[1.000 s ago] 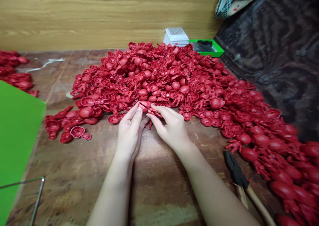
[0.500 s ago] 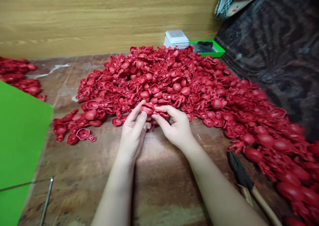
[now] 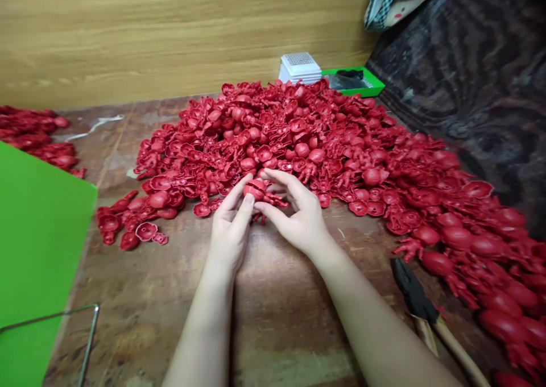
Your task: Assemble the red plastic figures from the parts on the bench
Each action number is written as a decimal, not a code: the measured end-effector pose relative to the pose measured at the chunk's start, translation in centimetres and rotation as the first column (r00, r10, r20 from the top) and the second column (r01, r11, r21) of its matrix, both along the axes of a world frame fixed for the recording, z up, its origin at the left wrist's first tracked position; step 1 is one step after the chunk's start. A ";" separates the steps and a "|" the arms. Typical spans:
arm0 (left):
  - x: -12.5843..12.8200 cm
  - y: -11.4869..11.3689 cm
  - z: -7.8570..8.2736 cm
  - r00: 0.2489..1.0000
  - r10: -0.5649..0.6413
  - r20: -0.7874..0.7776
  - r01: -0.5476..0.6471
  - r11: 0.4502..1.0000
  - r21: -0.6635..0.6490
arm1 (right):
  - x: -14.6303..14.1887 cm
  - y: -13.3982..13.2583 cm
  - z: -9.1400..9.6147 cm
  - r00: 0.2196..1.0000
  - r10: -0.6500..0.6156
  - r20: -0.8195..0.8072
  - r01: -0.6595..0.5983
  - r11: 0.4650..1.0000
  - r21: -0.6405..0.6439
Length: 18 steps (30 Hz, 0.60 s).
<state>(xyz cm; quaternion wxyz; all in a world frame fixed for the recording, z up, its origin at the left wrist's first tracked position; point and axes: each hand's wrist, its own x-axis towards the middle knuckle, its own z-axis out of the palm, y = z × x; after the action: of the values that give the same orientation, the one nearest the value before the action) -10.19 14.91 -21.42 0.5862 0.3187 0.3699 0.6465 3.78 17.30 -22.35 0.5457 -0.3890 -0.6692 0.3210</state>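
My left hand (image 3: 231,222) pinches a small red plastic figure (image 3: 255,189) by its round head, thumb in front and fingers behind. A dark gap runs across the head between its two shell halves, and the figure's small limbs point right. Around the figure's right side, my right hand (image 3: 294,205) has its thumb and index finger spread apart, their tips close to the head. Whether they touch it I cannot tell. Just beyond both hands lies a big heap of similar red figure parts (image 3: 273,131), many of them open half shells.
A smaller group of red parts (image 3: 157,199) lies left of my hands. Pliers (image 3: 413,296) with pale handles rest at right. A green board (image 3: 38,250) and a bent metal rod (image 3: 90,336) occupy the left. Behind the heap are white stacked trays (image 3: 300,67) and a green tray (image 3: 375,83).
My right hand's thumb and index finger have parted from the figure's limbs and shifted left toward its head. My left hand keeps its hold. The view has shifted slightly.
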 end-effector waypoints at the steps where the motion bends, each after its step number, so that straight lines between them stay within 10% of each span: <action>1: 0.0 0.0 0.0 1.000 -0.002 0.006 0.002 1.000 -0.004 | 0.0 0.1 0.0 1.000 0.004 0.006 -0.005 0.999 0.032; 18: 0.2 0.3 -1.4 0.989 0.075 -0.129 -0.068 0.996 0.057 | 0.3 0.1 -0.6 0.990 -0.097 0.105 0.076 0.980 0.185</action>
<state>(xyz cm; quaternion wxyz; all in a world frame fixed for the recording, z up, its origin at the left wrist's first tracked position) -10.04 15.17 -22.79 0.5286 0.3624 0.4015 0.6542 4.12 17.36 -22.91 0.5532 -0.3841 -0.7081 0.2122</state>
